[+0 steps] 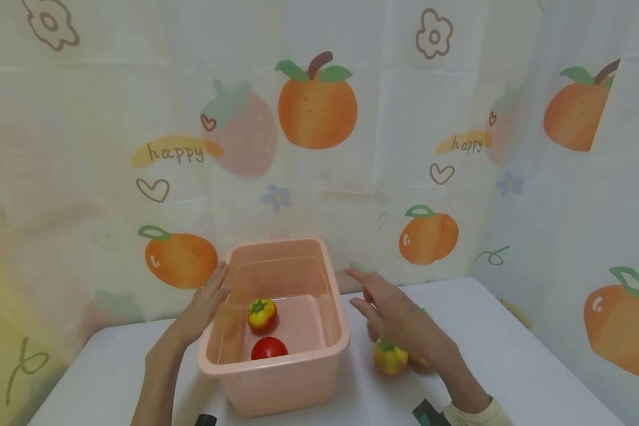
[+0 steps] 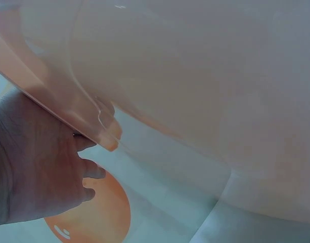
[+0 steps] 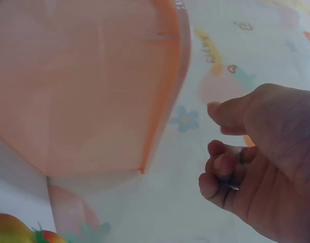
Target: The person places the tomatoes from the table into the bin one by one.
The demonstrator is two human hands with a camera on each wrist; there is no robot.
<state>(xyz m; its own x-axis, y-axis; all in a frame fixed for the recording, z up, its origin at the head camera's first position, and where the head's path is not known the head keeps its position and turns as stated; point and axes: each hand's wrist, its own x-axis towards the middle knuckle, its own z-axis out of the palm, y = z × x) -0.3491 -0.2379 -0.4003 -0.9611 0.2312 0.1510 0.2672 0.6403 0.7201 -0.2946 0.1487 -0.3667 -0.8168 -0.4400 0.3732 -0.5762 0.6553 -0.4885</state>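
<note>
A pink plastic basin point(image 1: 282, 387) stands on the white table. Inside it are a yellow-and-red fruit point(image 1: 262, 315) with a green top and a round red fruit point(image 1: 269, 348), whose lower part is hidden by the front wall. My left hand point(image 1: 202, 307) lies along the basin's left side with fingers extended; in the left wrist view its fingers are right at the rim point(image 2: 53, 109). To the right of the basin, my right hand point(image 1: 391, 307) is raised with loosely bent fingers and holds nothing. In the right wrist view, a gap shows between that hand point(image 3: 266, 157) and the basin.
Below my right hand lie several fruits, one a yellow-and-red fruit point(image 1: 390, 358) with a green top, others partly hidden by the forearm. Behind the white table point(image 1: 516, 355) hangs a curtain point(image 1: 383, 118) printed with fruit, close to the basin's far end.
</note>
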